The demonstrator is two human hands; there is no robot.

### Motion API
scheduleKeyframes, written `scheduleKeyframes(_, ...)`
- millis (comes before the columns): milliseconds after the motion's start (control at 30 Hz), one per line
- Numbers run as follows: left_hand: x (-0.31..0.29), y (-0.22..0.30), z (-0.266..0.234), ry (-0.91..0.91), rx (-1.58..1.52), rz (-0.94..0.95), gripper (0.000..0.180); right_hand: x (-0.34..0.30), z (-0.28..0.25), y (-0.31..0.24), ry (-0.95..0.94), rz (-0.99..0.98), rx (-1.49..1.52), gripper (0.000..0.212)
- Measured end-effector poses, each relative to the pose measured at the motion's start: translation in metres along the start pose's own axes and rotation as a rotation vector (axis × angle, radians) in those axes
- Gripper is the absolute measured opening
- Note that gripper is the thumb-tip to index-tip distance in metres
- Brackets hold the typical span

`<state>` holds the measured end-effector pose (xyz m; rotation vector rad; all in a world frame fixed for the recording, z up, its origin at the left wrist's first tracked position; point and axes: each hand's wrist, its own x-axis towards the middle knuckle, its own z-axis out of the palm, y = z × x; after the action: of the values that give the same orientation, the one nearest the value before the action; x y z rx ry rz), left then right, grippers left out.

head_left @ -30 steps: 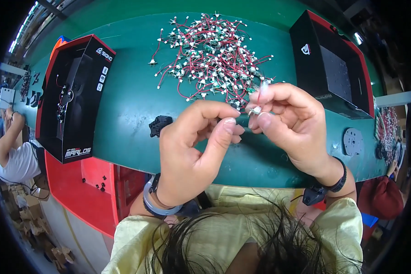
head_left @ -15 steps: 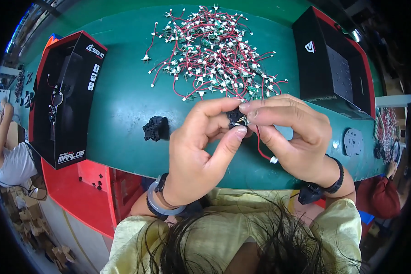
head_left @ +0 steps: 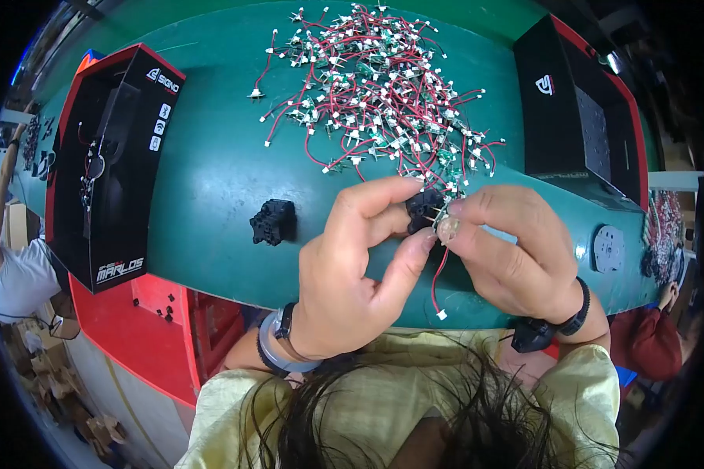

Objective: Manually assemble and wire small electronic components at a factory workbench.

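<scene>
Between the thumb and fingers of my left hand (head_left: 352, 270) is a small black plastic part (head_left: 423, 209). My right hand (head_left: 524, 254) pinches a small circuit board with a wire (head_left: 440, 288) at the black part's right side; pins show between the two, and I cannot tell whether they touch. The red wire hangs down to a white plug. Left of my hands a block of similar black parts (head_left: 273, 222) sits on the green table (head_left: 211, 195). Beyond my fingers spreads a large pile of wired boards (head_left: 383, 94) with red wires and white plugs.
Black boxes with red edges stand at left (head_left: 117, 172) and right (head_left: 559, 117). A grey round plate (head_left: 608, 248) lies on the right. Below the table's left edge is a red bin (head_left: 133, 328) with several small black pieces. Other people (head_left: 23, 273) work at both sides.
My right hand has drawn slightly right and down, and the board now stands off to the black part's side. The wire hangs straighter. The view has shifted a little.
</scene>
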<state>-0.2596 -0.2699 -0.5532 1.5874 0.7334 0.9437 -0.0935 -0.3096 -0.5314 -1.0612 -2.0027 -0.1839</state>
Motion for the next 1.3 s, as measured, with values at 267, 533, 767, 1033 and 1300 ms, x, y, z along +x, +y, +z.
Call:
scheduleKeyframes(267, -0.001, -0.006, 0.002, -0.006, 0.104, 0.102, 0.037, -0.002, 0.003, -0.002, -0.028, -0.020, -0.083, 0.027)
scheduleKeyframes(533, -0.003, -0.007, 0.005, 0.053, 0.083, 0.083, 0.038, 0.000, 0.004, -0.010, -0.004, 0.339, 0.113, 0.030)
scheduleKeyframes(767, -0.003, -0.007, 0.003, 0.039, -0.015, -0.002, 0.037, 0.004, 0.000, -0.012, -0.015, 0.628, 0.404, 0.023)
scheduleKeyframes(1033, -0.001, -0.004, -0.002, -0.025, 0.029, -0.071, 0.035, 0.005, 0.000, -0.010, -0.148, 0.544, 0.303, 0.021)
scheduleKeyframes(1300, -0.001, 0.001, -0.001, -0.028, 0.026, -0.074, 0.032, 0.006, -0.002, -0.011, -0.186, 0.552, 0.307, 0.021)
